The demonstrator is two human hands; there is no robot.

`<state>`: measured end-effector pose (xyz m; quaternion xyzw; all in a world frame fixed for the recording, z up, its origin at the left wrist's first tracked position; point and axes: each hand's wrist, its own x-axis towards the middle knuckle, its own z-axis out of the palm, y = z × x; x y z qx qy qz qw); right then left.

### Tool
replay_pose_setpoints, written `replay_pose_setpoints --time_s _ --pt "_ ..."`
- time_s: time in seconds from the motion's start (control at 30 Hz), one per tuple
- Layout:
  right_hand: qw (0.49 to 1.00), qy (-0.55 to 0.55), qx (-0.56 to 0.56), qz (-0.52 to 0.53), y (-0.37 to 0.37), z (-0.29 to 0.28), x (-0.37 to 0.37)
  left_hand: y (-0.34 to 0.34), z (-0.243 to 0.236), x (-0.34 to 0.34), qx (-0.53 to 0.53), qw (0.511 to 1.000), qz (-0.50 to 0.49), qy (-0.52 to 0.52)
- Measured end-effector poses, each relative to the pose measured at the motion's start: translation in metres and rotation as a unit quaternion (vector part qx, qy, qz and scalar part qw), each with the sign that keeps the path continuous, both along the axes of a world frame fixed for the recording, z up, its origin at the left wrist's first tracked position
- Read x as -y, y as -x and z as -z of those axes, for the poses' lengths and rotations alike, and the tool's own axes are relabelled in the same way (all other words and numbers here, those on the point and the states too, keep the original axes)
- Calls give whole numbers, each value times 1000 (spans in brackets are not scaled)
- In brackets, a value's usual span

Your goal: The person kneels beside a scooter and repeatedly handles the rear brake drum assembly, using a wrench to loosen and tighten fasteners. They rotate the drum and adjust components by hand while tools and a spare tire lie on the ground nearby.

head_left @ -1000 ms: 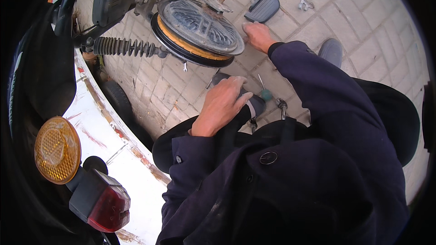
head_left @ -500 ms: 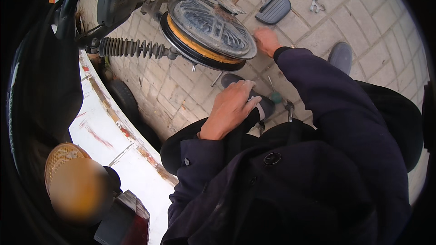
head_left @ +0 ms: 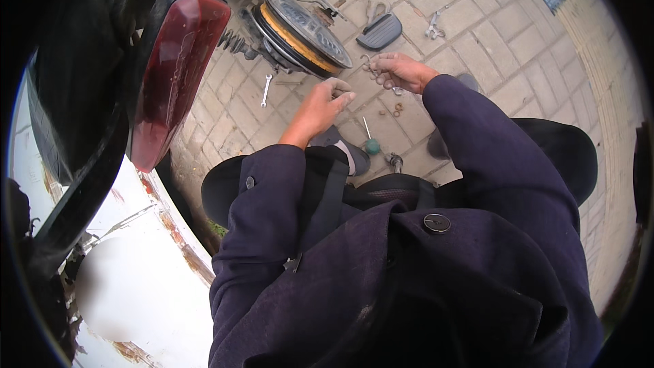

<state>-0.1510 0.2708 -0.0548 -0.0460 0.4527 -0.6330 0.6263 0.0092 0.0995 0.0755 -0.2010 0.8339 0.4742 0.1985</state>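
The right hand's grip [head_left: 402, 72] partly hides a small hooked piece [head_left: 366, 60].

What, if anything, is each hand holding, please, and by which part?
The right hand seems to pinch a small curved metal piece by one end; nothing is visible in the left hand.

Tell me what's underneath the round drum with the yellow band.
Paving bricks show around the drum, and a silver wrench shows beyond its lower edge. The drum covers the ground directly beneath it and most of its own underside, so anything there can't be seen.
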Motion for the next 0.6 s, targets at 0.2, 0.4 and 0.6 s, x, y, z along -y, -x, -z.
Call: replay_pose_setpoints --time_s 0.2,0.4,0.6 --pt "997 73 18 -21 -16 -54 -17 9 -8 -18 -65 955 -213 -197" --pt "990 124 55 -33 -31 -79 -24 9 -18 -21 -96 955 -172 -222" --pt "987 144 62 -26 -36 -90 -17 2 -20 -12 -94 941 -206 -251"
